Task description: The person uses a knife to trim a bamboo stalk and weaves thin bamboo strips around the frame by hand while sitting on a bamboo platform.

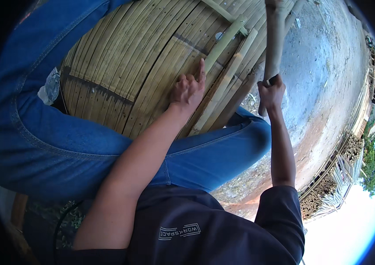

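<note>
My left hand (pixel 188 92) lies on a surface of flat bamboo slats (pixel 152 66). Its index finger is stretched out, with the tip at the near end of a green bamboo piece (pixel 225 40); the other fingers are curled, and the thumb is hidden. Nothing shows in this hand. Out to the right, my right hand (pixel 272 92) is closed round a thick wooden stick (pixel 275 42), which stretches away from me. A short end of wood shows just below that fist. Beside the green piece lies a long, paler split bamboo strip (pixel 236 66).
My crossed legs in blue jeans (pixel 72 132) border the slats on the left and near sides. A rounded pole (pixel 240 97) runs along the right edge. Beyond are bare ground (pixel 320 84) and stacked bamboo poles (pixel 329 185). A clear plastic bag (pixel 51 88) sits at the left.
</note>
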Demonstrator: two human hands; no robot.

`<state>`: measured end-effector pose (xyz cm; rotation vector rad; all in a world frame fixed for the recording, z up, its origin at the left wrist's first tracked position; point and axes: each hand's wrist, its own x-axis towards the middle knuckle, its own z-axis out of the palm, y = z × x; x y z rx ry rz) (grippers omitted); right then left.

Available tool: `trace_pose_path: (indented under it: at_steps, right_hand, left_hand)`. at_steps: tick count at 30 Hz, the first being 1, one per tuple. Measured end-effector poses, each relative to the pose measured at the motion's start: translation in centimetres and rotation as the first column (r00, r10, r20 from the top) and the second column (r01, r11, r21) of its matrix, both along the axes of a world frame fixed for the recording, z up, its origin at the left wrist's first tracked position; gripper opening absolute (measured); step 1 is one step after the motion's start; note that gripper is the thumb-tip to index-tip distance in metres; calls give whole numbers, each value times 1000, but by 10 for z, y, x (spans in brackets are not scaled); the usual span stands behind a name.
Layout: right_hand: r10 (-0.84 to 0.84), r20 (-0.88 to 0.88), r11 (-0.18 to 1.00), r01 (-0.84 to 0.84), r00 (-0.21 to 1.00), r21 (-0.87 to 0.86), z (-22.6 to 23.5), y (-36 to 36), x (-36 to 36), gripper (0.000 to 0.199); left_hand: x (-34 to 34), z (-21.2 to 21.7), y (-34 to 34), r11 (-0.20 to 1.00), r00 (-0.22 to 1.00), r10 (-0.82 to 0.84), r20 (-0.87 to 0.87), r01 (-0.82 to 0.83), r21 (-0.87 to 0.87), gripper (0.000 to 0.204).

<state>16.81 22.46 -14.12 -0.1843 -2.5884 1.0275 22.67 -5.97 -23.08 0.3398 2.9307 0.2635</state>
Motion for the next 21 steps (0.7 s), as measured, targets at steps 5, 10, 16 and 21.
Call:
trace_pose_path:
  at_steps: [5,10,16,21]
  right_hand:
    - [19,175,1000,-22,984,14,-27,20,10,14]
    - [77,58,994,-81,995,67,-8,0,-2,12]
    - [-68,212,987,35,975,155,-3,8,12,28]
    - [57,67,998,-55,996,-32,-36,13,4,20]
  left_hand:
    - [2,1,4,998,999,12,-40,-10,70,68]
    - [-6,10,-3,999,997,-13,79,11,32,75]
    - [-4,12,-6,996,991,-4,134,-8,91,83]
    - [3,4,7,999,998,29,53,-32,43,72]
